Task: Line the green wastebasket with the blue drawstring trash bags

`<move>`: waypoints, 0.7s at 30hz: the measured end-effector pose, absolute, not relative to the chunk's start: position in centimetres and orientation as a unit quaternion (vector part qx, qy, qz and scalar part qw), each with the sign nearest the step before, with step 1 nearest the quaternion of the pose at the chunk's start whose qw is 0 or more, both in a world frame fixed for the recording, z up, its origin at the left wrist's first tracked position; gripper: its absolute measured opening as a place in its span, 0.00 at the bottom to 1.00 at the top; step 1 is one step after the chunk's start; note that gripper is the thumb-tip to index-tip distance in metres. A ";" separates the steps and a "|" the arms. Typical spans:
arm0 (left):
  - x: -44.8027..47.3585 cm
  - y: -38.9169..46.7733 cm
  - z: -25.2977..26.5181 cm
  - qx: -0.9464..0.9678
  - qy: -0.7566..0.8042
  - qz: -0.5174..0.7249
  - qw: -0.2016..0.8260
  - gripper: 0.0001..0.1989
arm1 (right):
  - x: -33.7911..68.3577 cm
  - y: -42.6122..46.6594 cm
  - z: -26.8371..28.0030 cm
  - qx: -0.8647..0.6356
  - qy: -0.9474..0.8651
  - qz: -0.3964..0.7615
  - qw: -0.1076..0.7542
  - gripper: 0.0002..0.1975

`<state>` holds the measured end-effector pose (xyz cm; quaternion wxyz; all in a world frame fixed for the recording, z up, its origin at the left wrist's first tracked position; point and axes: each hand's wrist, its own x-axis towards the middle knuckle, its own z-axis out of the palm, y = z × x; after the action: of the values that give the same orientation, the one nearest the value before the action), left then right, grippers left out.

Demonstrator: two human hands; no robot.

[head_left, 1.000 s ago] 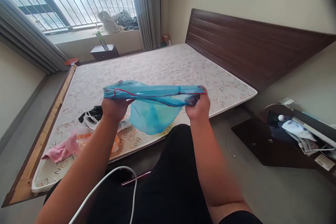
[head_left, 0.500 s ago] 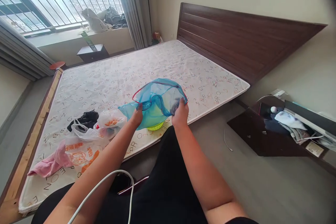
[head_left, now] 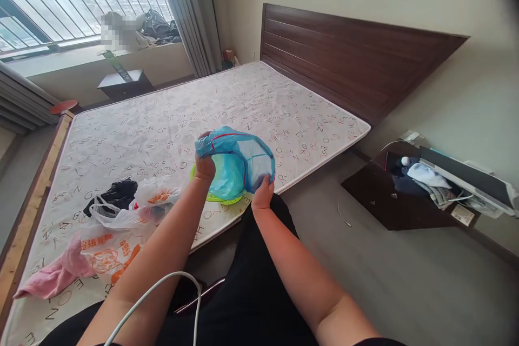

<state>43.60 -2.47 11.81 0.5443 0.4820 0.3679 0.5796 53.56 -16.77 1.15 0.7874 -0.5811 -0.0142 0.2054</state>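
A thin, see-through blue plastic bag [head_left: 229, 186] with a red line along its mouth is stretched between my hands. My left hand [head_left: 205, 159] grips the bag's left edge, with part of the plastic folded over the fingers. At the lower right of the mouth, my right hand [head_left: 263, 192] pinches the rim. The mouth gapes between them. Under the bag, a yellow-green basket or basin [head_left: 222, 200] shows its edge on the mattress; the blue plastic hides most of it.
The bare mattress [head_left: 227, 97] has a dark wooden headboard [head_left: 348, 54]. On its near left lie white plastic bags [head_left: 109, 251], a black bag [head_left: 115, 194] and a pink cloth [head_left: 60, 273]. A dark cabinet [head_left: 389, 194] holding clothes is at right. A white cable [head_left: 158, 281] loops before me.
My left hand has risen and its side of the bag is folded over. My right hand has moved lower on the rim. More of the yellow-green rim shows, and the view has shifted rightward.
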 end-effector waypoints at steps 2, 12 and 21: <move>40.8 -3.1 11.9 0.516 0.395 0.580 0.490 0.15 | 53.6 -16.8 1.2 -0.584 -0.011 0.195 0.788 0.18; 39.8 -7.1 8.5 0.337 0.549 0.142 0.752 0.21 | 53.1 -16.4 0.5 -0.531 -0.042 0.269 0.802 0.21; 35.7 -3.5 10.5 0.281 0.503 0.402 0.711 0.11 | 56.0 -16.5 0.9 -0.461 0.034 0.293 0.837 0.13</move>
<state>35.69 -3.51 10.54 0.7114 0.2807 0.5032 0.4024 56.02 -16.54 0.86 0.8370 -0.4608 0.0343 0.2931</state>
